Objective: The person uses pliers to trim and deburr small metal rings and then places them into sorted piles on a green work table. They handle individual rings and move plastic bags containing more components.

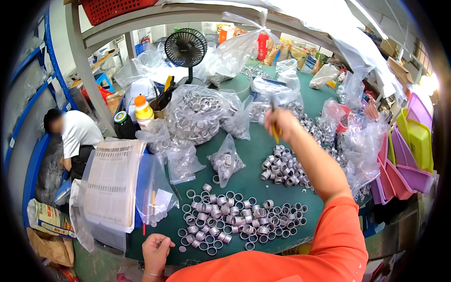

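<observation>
My right hand [280, 123] is stretched far over the green table, its fingers wrapped round a yellow-handled tool [275, 136] with a dark, narrow end pointing up; its exact kind is unclear. Below that arm lies a heap of grey metal rings [283, 167]. At the near left table edge, my left hand [157, 249] is closed with curled fingers, and anything inside is hidden. To its right spreads a larger pile of short grey metal rings [230, 214], some upright, some on their sides. A small ridged disc [182, 249] lies beside the left hand.
Clear bags of metal parts [195, 115] stand mid-table, near a black fan [186, 49] and an orange-capped bottle [143, 108]. Printed sheets [112, 181] lie left. Colourful plastic bins [418, 141] are stacked right. Another person [80, 134] bends down at far left.
</observation>
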Demonstrator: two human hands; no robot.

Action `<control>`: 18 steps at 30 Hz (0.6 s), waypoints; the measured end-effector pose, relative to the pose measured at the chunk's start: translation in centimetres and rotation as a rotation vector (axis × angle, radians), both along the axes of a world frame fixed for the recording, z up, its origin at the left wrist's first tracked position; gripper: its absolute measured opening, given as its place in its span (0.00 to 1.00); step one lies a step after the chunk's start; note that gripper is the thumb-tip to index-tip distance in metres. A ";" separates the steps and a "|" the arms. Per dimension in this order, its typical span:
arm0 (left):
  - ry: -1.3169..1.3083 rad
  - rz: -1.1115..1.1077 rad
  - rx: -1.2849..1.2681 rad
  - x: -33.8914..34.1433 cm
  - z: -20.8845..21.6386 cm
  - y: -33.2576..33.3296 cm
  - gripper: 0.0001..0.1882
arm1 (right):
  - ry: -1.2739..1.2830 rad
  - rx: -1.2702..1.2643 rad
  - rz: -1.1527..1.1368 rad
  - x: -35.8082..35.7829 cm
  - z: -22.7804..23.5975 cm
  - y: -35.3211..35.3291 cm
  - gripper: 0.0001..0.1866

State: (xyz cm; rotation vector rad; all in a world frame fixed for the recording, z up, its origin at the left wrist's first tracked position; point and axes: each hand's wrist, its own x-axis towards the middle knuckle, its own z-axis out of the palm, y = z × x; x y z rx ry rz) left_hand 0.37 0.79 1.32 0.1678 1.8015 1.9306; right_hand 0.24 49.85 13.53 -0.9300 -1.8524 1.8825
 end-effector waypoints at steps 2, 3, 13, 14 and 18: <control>-0.030 0.010 -0.004 0.1 -1.2 -0.1 0.03 | 0.393 -0.073 -0.143 -1.6 1.7 7.1 0.04; -0.036 -0.001 -0.004 0.2 -1.3 0.1 0.03 | 0.550 -0.137 -0.408 -2.8 3.1 7.7 0.06; 0.395 -0.191 -0.441 0.6 -2.6 -1.1 0.14 | 0.433 -0.181 -0.308 0.6 -6.3 0.7 0.03; 0.497 -0.243 -0.584 0.6 -1.9 -0.8 0.16 | 0.436 -0.219 -0.285 1.4 -5.8 -1.8 0.04; 0.623 -0.316 -0.701 1.3 -2.1 0.8 0.17 | 0.329 -0.310 -0.021 4.3 -5.8 -9.1 0.08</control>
